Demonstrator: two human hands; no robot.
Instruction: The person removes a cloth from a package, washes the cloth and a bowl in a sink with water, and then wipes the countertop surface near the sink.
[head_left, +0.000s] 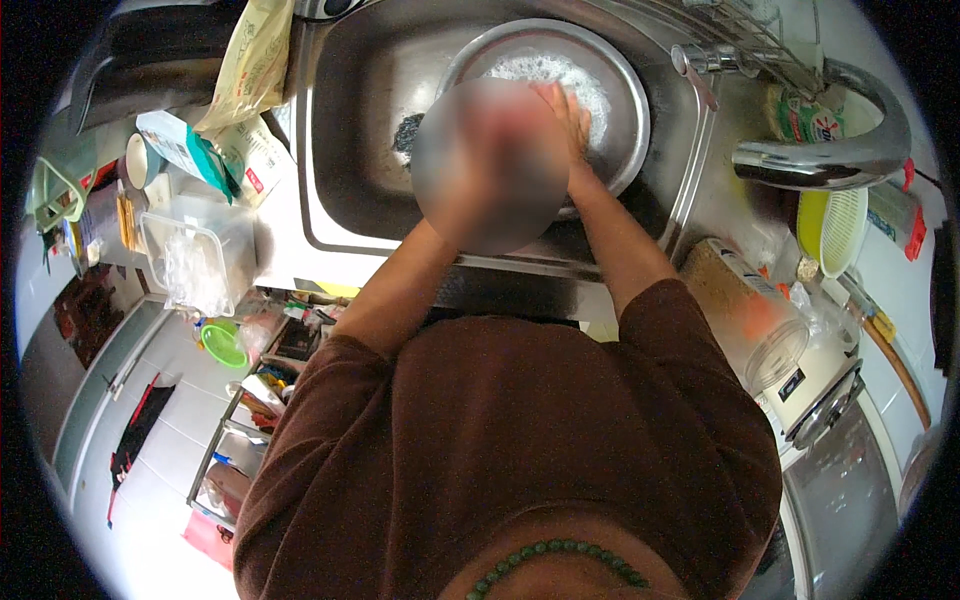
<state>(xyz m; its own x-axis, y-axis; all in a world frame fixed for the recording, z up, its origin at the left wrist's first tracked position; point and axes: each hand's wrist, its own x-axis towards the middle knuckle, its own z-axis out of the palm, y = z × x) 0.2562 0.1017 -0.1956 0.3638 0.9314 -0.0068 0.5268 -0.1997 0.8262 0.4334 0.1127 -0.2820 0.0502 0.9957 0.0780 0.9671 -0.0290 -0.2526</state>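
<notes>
A round metal basin (636, 97) stands in the stainless steel sink (352, 150), with white suds (589, 84) in it. Over the basin is my right hand (571, 124), its visible fingers stretched out above the suds. My left hand (484, 154) is beside it, inside a round blurred patch that hides its fingers. The blur also covers part of my right hand and whatever lies between the two. A dark scouring pad (407, 139), partly hidden by the blur, lies on the sink floor left of the basin.
A chrome faucet (825, 169) arches at the right, near a yellow-green colander (832, 229). A large clear jar (742, 307) lies tilted on the right counter. Left of the sink are food packets (255, 161) and a clear plastic bin (199, 247). A wire rack (757, 37) is at upper right.
</notes>
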